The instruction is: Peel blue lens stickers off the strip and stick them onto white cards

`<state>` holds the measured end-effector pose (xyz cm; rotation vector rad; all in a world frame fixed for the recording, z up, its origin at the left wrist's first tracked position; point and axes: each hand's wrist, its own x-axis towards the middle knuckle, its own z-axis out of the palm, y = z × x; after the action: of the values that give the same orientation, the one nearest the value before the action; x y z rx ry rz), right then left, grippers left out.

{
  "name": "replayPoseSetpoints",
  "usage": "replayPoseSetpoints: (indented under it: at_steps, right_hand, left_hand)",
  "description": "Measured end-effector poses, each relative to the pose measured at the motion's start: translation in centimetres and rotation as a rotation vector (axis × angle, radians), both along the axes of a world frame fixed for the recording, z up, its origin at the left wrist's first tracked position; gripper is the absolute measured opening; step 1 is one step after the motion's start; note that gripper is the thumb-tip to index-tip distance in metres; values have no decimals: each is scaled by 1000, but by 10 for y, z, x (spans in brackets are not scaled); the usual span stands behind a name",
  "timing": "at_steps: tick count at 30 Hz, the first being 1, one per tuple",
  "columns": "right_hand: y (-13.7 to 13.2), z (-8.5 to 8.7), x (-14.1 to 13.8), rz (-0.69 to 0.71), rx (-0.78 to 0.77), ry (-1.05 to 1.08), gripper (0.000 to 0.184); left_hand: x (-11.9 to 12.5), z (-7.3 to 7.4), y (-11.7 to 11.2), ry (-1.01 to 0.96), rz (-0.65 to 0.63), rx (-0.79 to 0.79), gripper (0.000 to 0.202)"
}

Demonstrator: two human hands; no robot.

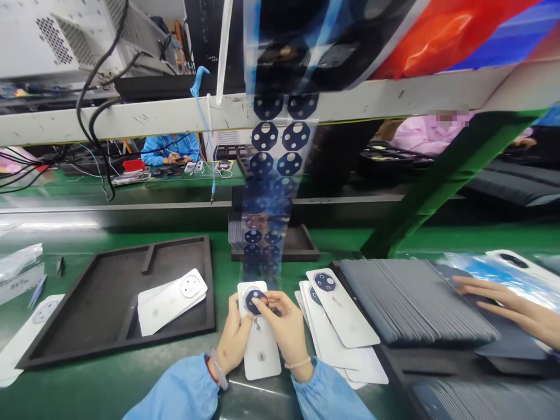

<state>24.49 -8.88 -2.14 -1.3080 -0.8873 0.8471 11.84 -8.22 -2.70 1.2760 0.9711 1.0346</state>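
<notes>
A white phone back cover [261,344] lies on the green bench in front of me. My left hand [234,341] grips its left edge near the top, fingers curled. My right hand [284,326] pinches a dark round camera-ring sticker [255,300] onto the cover's camera circle. A clear film strip carrying several dark round stickers [280,151] hangs down from above to just behind the cover. A fanned pile of white back covers [336,321] lies right of my hands.
A black foam tray [100,303] on the left holds stacked white covers [172,297]. A smaller black tray [301,245] sits behind. Rows of dark grey sheets [411,297] fill trays on the right, where another person's hand [507,306] rests. Other people work beyond the conveyor.
</notes>
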Motion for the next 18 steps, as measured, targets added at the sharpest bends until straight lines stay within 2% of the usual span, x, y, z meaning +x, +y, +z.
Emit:
replayPoseSetpoints:
  at_steps: [7, 18]
  right_hand:
    - [-3, 3, -5, -51, 2, 11, 26]
    - [-3, 1, -8, -64, 4, 23, 25]
  left_hand:
    - [1, 4, -3, 10, -12, 3, 43]
    - [0, -4, -3, 10, -44, 29, 45]
